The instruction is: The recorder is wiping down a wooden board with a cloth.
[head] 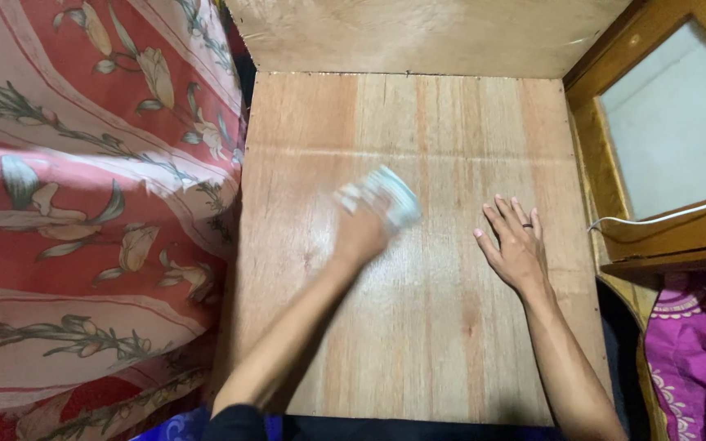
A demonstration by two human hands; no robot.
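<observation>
My left hand (361, 235) is shut on a crumpled pale cloth (387, 196) with a bluish-green tint. It presses the cloth onto a bare plywood board (418, 327), near the board's middle; hand and cloth are blurred by motion. My right hand (515, 245) rests flat on the board to the right, palm down with fingers spread, a dark ring on one finger. It holds nothing.
A red and cream floral fabric (83, 212) hangs along the left edge of the board. A plywood back panel (418, 33) rises behind. At right stands a wooden frame (606, 188) with a white cable (663, 216), and purple cloth (696, 351) below.
</observation>
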